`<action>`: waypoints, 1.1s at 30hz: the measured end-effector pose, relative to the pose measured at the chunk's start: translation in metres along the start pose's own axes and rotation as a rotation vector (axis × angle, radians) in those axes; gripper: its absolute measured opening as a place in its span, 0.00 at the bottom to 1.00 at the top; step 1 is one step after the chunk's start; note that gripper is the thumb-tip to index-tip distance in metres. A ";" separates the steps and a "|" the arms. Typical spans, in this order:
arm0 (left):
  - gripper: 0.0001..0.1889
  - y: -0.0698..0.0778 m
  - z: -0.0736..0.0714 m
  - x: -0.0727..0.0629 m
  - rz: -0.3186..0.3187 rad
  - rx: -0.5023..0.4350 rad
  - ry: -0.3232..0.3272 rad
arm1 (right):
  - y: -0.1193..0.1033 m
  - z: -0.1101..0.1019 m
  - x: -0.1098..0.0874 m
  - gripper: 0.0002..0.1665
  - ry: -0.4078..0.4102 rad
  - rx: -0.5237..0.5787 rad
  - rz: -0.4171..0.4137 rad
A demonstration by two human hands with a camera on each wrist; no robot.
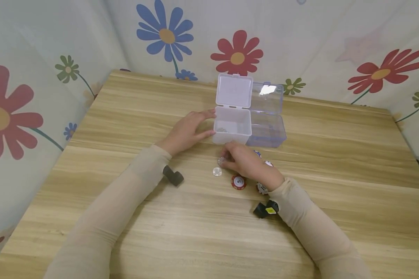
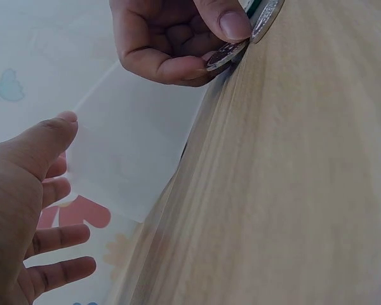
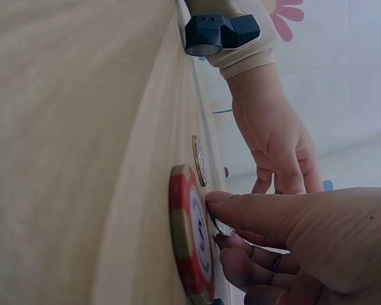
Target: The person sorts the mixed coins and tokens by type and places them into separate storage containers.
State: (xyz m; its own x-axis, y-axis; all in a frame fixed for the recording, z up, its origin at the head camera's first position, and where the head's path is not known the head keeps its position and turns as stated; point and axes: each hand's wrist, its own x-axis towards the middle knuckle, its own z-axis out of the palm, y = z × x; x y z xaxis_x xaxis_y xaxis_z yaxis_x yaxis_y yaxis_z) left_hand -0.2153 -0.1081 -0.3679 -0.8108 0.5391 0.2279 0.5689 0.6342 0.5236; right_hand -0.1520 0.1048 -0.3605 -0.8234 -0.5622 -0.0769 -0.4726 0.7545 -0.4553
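My right hand pinches a silver coin between thumb and fingers, tilted just at the tabletop. Another silver coin lies flat close by, on the near side. Behind that hand stands a small white box, lid raised, with something silvery, likely a coin, inside at its front left. My left hand rests against the box's left side, thumb and fingers extended and apart. Beside the box on the right is a clear bluish box, its lid also up.
A red poker chip marked 5 lies near my right hand. A dark-and-white chip sits partly under the right wrist, and a blue chip shows beyond it. The wooden table meets a flowered curtain at the back.
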 end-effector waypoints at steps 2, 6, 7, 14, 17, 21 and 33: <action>0.27 0.000 0.000 0.000 -0.003 0.001 -0.002 | 0.000 0.000 0.000 0.11 0.002 0.019 -0.003; 0.27 0.000 0.000 0.000 -0.002 0.004 -0.005 | 0.000 -0.001 0.000 0.09 0.009 0.057 -0.014; 0.28 0.000 -0.001 0.000 -0.002 0.003 -0.005 | 0.000 -0.001 0.000 0.08 0.010 0.067 -0.017; 0.27 0.000 -0.001 0.000 -0.002 0.003 -0.001 | 0.001 -0.002 -0.001 0.07 0.005 0.123 -0.027; 0.27 0.000 -0.001 0.000 -0.007 0.004 -0.005 | 0.001 -0.003 -0.001 0.06 0.007 0.136 -0.032; 0.28 0.000 -0.001 0.000 -0.015 0.007 -0.012 | 0.000 -0.004 -0.002 0.06 0.013 0.149 -0.040; 0.28 0.000 -0.002 0.000 -0.008 0.007 -0.013 | 0.001 -0.015 -0.004 0.04 0.055 0.197 -0.048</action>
State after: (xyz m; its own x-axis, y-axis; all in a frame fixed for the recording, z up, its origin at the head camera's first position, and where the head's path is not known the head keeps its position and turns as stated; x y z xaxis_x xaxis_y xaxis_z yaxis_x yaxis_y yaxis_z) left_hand -0.2150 -0.1090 -0.3662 -0.8137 0.5410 0.2128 0.5631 0.6426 0.5196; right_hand -0.1534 0.1127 -0.3476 -0.8200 -0.5723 -0.0050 -0.4456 0.6439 -0.6220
